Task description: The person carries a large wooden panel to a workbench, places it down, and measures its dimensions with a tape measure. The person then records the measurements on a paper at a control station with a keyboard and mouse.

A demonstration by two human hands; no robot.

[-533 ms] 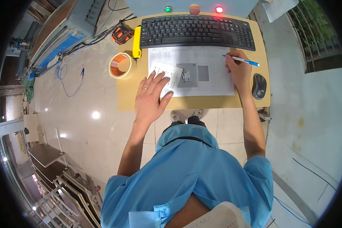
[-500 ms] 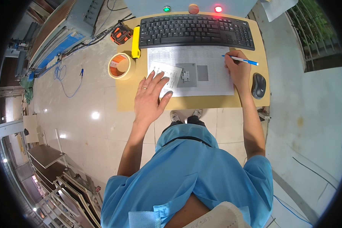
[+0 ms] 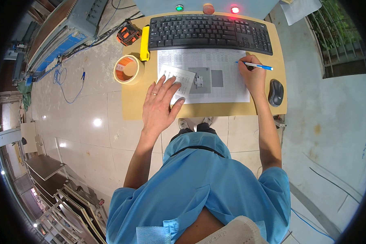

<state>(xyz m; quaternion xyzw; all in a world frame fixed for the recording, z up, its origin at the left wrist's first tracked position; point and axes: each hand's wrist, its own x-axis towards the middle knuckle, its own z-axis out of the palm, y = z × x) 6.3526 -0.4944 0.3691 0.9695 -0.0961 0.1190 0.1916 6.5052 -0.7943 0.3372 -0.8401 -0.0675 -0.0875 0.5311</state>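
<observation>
One sheet (image 3: 232, 92) lies at the keyboard's (image 3: 207, 32) six o'clock; the left hand (image 3: 159, 106), fingers loosely spread, rests on the slip (image 3: 186, 76) towards eight; the right hand (image 3: 254, 79) pinches the pen (image 3: 265, 67) towards two. Writing seems in hand; another stroke would want a still sheet. Tip contact is unclear.

Head-worn fisheye looks steeply down over blue shirt (image 3: 191, 175) toward left hand (image 3: 160, 106), right hand (image 3: 253, 79), nearby table (image 3: 215, 110).

Askew white card (image 3: 186, 76) overlies printed sheet (image 3: 236, 86), blue-white pen (image 3: 261, 66) across its right edge
</observation>
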